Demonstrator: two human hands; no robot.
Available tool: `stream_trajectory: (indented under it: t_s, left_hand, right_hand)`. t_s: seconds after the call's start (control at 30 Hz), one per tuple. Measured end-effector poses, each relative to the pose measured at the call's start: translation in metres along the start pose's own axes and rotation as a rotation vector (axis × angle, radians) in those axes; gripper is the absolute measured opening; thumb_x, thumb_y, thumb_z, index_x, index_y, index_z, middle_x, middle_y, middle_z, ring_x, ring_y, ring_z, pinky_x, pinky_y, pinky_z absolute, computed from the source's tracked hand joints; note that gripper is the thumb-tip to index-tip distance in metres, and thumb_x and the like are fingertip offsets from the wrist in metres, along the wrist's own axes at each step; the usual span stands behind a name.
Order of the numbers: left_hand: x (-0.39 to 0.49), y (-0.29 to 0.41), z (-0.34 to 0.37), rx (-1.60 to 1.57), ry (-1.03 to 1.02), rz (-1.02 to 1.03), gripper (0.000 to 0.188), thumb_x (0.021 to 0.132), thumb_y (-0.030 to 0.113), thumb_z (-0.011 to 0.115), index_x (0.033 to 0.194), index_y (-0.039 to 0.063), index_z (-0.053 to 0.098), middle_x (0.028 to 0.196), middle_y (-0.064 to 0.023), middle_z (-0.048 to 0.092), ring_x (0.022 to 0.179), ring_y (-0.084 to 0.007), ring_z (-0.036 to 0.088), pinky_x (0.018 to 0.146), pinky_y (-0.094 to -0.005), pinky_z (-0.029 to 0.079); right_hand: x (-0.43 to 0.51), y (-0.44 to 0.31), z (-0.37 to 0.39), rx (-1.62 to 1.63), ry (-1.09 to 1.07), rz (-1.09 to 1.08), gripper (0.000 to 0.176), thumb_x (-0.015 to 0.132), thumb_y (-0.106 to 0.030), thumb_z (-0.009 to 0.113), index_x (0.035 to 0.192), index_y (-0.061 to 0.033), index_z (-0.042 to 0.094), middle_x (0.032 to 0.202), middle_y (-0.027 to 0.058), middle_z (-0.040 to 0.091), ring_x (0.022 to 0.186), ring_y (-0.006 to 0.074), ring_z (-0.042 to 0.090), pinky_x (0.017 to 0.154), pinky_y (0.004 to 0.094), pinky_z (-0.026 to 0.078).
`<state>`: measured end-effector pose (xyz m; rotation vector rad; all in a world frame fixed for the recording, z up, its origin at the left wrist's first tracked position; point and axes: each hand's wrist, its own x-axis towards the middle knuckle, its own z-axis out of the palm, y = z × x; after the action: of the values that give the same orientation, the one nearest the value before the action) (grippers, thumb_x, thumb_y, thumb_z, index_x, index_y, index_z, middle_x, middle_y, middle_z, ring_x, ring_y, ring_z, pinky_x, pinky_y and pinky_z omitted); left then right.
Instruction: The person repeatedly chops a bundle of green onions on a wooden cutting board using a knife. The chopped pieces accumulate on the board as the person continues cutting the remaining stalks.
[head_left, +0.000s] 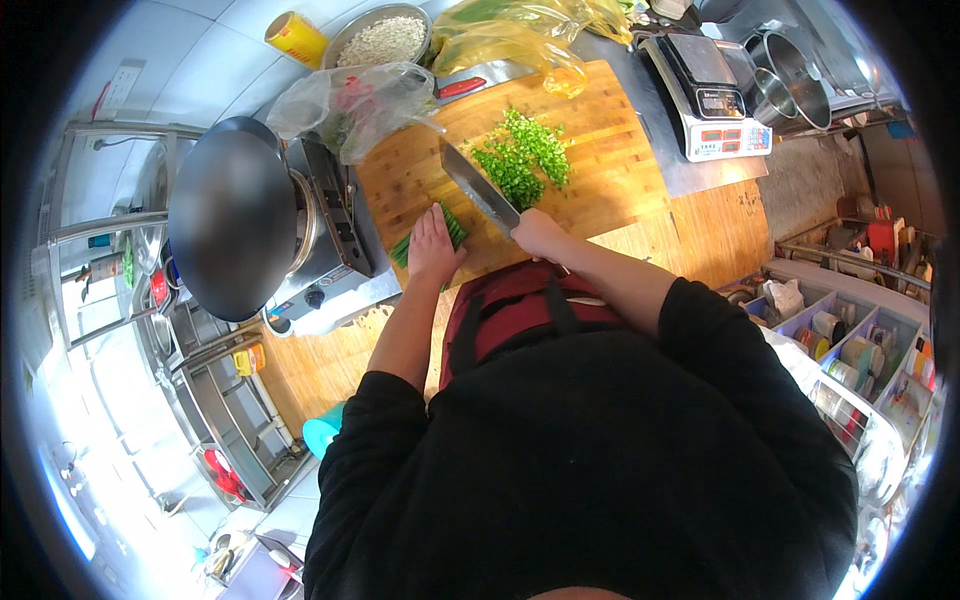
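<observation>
A wooden cutting board (607, 165) lies before me. My left hand (433, 244) rests flat, fingers extended, on a bunch of long green stalks (453, 225) near the board's left front edge. My right hand (538, 234) grips a cleaver (478, 187) by its handle, which the fingers hide. The blade points away and to the left, between the stalks and a pile of chopped greens (517, 157) on the middle of the board. No contact between blade and stalks shows.
At the board's back edge are a red-handled knife (461, 88), a clear plastic bag (360, 112) and a yellow plastic bag (510, 46). Behind stands a metal bowl (424, 45) of pale pieces. A digital scale (709, 97) is right; a dark wok (232, 217) is left.
</observation>
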<state>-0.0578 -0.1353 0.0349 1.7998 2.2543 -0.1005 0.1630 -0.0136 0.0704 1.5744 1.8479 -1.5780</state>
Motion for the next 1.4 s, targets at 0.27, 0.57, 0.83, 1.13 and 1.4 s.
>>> stream_trajectory:
  t_s: [0.27,0.57,0.83,1.13,1.4]
  left_hand:
    - [0.002,-0.005,-0.002,-0.017,-0.040,0.008,0.120,0.084,0.042,0.086,0.170,-0.005,0.018,0.162,-0.0252,0.044,0.149,-0.0416,0.043,0.128,-0.0491,0.034]
    - [0.005,-0.011,0.003,-0.011,-0.021,0.032,0.119,0.083,0.046,0.085,0.169,-0.006,0.022,0.161,-0.0234,0.045,0.150,-0.0388,0.044,0.128,-0.0477,0.035]
    - [0.018,-0.013,-0.005,-0.087,-0.029,0.074,0.119,0.083,0.042,0.085,0.170,-0.006,0.020,0.161,-0.0243,0.043,0.151,-0.0395,0.042,0.129,-0.0484,0.033]
    - [0.023,-0.011,0.002,-0.094,-0.010,0.079,0.118,0.083,0.042,0.084,0.170,-0.006,0.020,0.161,-0.0239,0.043,0.151,-0.0402,0.040,0.130,-0.0500,0.031]
    - [0.057,0.033,-0.013,-0.080,-0.080,0.090,0.119,0.086,0.043,0.084,0.171,-0.006,0.016,0.163,-0.0234,0.041,0.152,-0.0396,0.039,0.131,-0.0496,0.030]
  right_hand:
    - [0.024,0.009,-0.014,0.185,0.137,0.060,0.033,0.098,-0.015,0.058,0.107,0.0133,0.073,0.088,0.0287,0.075,0.064,0.0400,0.076,0.056,0.0503,0.061]
    - [0.008,0.017,-0.010,0.023,0.291,0.016,0.041,0.097,-0.029,0.066,0.099,0.0112,0.075,0.094,0.0348,0.074,0.085,0.0480,0.076,0.078,0.0560,0.061]
    - [-0.013,0.050,0.030,-0.069,0.212,0.029,0.046,0.098,-0.035,0.066,0.102,0.0089,0.077,0.099,0.0351,0.075,0.101,0.0530,0.073,0.092,0.0576,0.058]
    - [-0.007,0.059,0.020,0.018,0.085,0.051,0.041,0.098,-0.033,0.069,0.101,0.0073,0.075,0.085,0.0252,0.073,0.082,0.0404,0.075,0.075,0.0514,0.060]
    - [0.019,0.062,-0.047,-0.136,0.253,0.008,0.039,0.097,-0.032,0.068,0.104,0.0049,0.076,0.079,0.0231,0.073,0.078,0.0390,0.076,0.070,0.0513,0.060]
